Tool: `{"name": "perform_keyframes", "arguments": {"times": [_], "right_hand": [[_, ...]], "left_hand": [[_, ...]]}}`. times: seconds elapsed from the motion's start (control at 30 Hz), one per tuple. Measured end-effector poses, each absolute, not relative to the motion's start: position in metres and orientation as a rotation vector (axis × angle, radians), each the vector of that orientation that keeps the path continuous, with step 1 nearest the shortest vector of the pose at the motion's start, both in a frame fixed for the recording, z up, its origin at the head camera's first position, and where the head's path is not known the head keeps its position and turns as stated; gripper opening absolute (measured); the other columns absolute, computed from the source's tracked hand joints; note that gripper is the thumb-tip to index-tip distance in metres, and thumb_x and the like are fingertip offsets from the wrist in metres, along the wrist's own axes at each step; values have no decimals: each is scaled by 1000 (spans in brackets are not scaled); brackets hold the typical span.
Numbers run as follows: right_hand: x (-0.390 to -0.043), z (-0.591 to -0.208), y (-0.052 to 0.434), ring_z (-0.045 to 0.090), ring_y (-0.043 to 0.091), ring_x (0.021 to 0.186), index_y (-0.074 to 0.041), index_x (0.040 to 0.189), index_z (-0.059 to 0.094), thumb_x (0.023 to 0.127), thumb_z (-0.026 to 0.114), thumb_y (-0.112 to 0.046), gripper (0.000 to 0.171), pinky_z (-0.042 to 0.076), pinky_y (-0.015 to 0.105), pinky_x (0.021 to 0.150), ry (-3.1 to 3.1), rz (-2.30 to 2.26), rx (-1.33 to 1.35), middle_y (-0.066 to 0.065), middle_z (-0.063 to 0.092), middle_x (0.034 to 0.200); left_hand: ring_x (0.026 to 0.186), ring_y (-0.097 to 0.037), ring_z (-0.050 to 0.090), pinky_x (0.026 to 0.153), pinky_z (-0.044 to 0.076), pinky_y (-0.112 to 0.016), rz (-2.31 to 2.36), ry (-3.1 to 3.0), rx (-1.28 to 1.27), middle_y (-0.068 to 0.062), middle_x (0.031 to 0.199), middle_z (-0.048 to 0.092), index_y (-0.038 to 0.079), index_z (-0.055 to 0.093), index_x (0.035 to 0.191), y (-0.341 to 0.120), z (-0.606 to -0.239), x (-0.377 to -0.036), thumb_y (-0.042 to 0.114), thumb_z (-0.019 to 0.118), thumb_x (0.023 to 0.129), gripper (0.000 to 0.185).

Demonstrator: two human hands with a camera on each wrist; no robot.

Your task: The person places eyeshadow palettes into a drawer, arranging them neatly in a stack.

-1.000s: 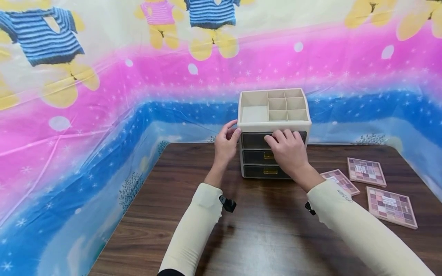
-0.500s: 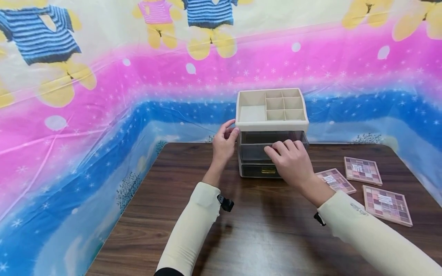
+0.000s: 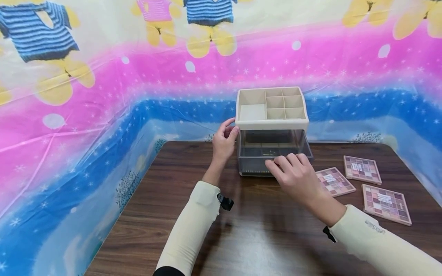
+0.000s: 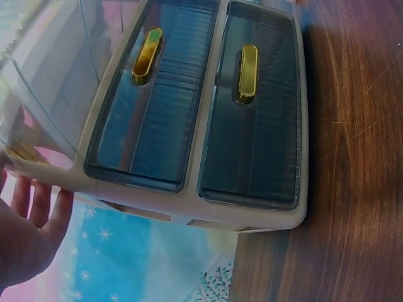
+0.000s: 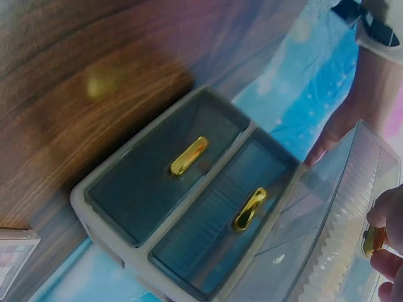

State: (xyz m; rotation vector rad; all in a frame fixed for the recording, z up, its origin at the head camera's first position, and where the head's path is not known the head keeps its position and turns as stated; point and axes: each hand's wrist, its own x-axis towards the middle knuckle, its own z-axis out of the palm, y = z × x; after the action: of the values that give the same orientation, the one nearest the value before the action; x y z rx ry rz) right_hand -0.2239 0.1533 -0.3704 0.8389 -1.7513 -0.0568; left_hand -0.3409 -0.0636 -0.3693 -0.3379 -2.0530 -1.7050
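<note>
A cream drawer organizer (image 3: 272, 125) with a divided top tray stands at the back of the table. Its top drawer (image 3: 253, 164), of dark see-through plastic, is pulled far out; no contents can be made out inside. My right hand (image 3: 295, 178) pinches that drawer's gold handle (image 5: 367, 241) between thumb and fingers. Against the organizer's left side rests my left hand (image 3: 223, 145), its fingers (image 4: 58, 217) touching the cream frame. Below, the middle drawer (image 4: 157, 94) and the bottom drawer (image 4: 258, 138) are closed, each with a gold handle.
Three makeup palettes lie to the right on the wooden table (image 3: 172, 172): one palette (image 3: 335, 181) by my right wrist, one (image 3: 362, 170) behind it, one (image 3: 387, 204) nearer the front. A patterned cloth (image 3: 193, 111) hangs behind the table.
My right hand has drawn the top drawer out toward me, from closed to far out, coming down and closer. My left hand has stayed at the organizer's side.
</note>
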Motion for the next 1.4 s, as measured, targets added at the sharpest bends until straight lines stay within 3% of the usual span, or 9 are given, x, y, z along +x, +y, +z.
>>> {"name": "perform_keyframes", "arguments": {"times": [0.43,0.67,0.77,0.93,1.17,1.4], "right_hand": [[-209,-363,150,60,31,66,-8,97,76,97,55,-10,21,45,45,61,-1765,58,841,8,70,83],[-211,-339,173,60,35,69,-3,95,75,91,57,-18,24,41,44,59,-1858,289,705,16,70,85],[-215,-331,191,60,38,76,-1,97,74,91,57,-22,27,43,48,65,-1929,396,587,19,70,90],[-225,-329,222,60,43,97,3,106,71,91,61,-16,26,44,58,85,-2093,590,320,25,67,103],[-242,-352,262,46,58,119,5,140,50,95,59,-30,57,40,70,92,-2721,614,-50,38,44,137],[-258,-397,295,44,67,118,17,145,34,93,62,-42,84,43,73,92,-3087,514,-79,51,34,139]], "left_hand": [[101,-26,67,79,52,-26,-1720,-2036,-350,-18,117,72,15,63,138,-65,-366,-339,23,64,102,37],[105,-28,67,80,51,-25,-1723,-2043,-354,-18,119,71,14,62,139,-66,-363,-340,23,62,103,37],[108,-28,66,83,52,-29,-1728,-2041,-354,-17,121,70,14,61,140,-67,-363,-341,23,61,103,38],[111,-30,66,86,53,-34,-1739,-2018,-375,-19,123,70,13,62,140,-67,-362,-341,21,63,102,38],[112,-29,65,88,53,-33,-1796,-2005,-372,-17,125,69,13,62,139,-67,-365,-340,22,63,102,38],[110,-26,66,86,53,-28,-1818,-2027,-371,-17,125,69,12,61,140,-63,-366,-340,25,62,103,39]]}}
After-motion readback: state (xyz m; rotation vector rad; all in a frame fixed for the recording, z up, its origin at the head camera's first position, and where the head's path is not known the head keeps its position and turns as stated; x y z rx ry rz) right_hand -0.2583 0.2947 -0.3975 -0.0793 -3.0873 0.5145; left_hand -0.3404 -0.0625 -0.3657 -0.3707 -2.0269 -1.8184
